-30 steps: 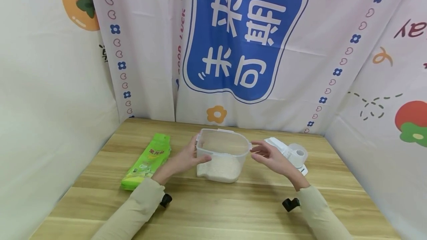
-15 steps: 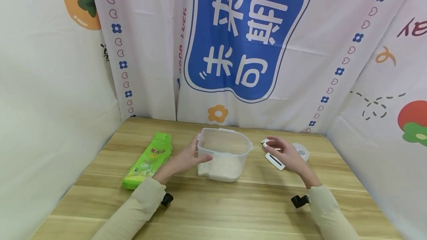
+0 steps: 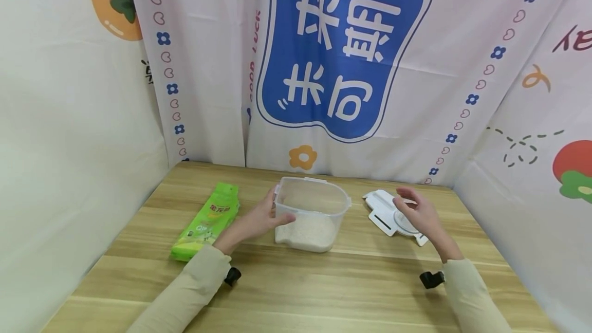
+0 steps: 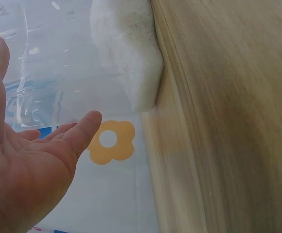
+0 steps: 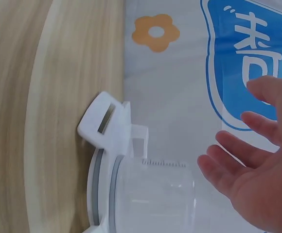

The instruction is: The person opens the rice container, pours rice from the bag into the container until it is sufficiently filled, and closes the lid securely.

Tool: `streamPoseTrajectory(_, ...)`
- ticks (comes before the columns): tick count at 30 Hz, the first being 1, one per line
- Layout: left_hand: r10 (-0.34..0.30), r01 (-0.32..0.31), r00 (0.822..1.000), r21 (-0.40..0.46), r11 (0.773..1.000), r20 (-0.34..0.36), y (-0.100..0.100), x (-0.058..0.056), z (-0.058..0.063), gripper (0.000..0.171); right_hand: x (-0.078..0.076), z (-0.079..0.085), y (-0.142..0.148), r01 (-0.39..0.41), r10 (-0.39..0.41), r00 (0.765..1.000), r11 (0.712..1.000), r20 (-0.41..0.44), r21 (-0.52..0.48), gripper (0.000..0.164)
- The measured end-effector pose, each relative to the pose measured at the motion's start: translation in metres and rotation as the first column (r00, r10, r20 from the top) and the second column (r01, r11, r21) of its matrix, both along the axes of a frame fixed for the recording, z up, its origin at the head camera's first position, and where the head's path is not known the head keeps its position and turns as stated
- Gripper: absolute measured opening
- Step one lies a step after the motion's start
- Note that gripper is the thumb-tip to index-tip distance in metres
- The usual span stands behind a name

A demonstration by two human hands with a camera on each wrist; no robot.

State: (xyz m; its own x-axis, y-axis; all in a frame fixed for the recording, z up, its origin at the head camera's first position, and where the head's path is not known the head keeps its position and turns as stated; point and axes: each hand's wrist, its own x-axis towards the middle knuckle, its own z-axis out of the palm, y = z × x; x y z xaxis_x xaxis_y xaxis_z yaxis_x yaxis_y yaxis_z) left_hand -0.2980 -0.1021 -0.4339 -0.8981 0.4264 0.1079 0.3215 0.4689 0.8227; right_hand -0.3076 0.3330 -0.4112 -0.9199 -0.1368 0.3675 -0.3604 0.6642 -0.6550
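A clear plastic container (image 3: 312, 204) with white rice (image 3: 310, 233) in its lower part stands upright and lidless on the table. At its left side is my left hand (image 3: 256, 220), thumb spread along the front and fingers by the left corner. The left wrist view shows these fingers (image 4: 85, 128) extended close to the clear wall. My right hand (image 3: 421, 215) hovers above the white lid (image 3: 381, 207), fingers loosely bent around nothing. A clear measuring cup (image 5: 155, 194) with a printed scale sits on that lid, partly hidden by the hand in the head view.
A bright green bag (image 3: 208, 222) lies on the left of the wooden table (image 3: 296, 292). Printed cloth (image 3: 305, 66) hangs behind the table's back edge, and more cloth encloses both sides.
My right hand has left the container's right rim and moved right, over the lid and measuring cup. My left hand stays by the container, which has not moved.
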Motion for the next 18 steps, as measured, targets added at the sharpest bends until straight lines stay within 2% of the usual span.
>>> streamPoseTrajectory(5, -0.01, 0.01, 1.0, 0.016, 1.0, 0.008, 0.0, 0.001, 0.0, 0.106, 0.0, -0.005, 0.01, 0.035, -0.035, 0.999, 0.999, -0.003, 0.04, 0.047)
streamPoseTrajectory(10, 0.013, -0.013, 0.999, -0.001, 1.0, 0.033, -0.001, 0.003, -0.001, 0.104, 0.003, -0.011, 0.019, 0.061, -0.061, 0.998, 0.995, 0.001, 0.079, 0.05)
streamPoseTrajectory(18, 0.016, -0.016, 0.999, 0.001, 1.0, 0.047, -0.002, 0.003, -0.001, 0.104, 0.003, -0.014, 0.034, 0.12, -0.121, 0.993, 0.988, 0.004, 0.1, 0.058)
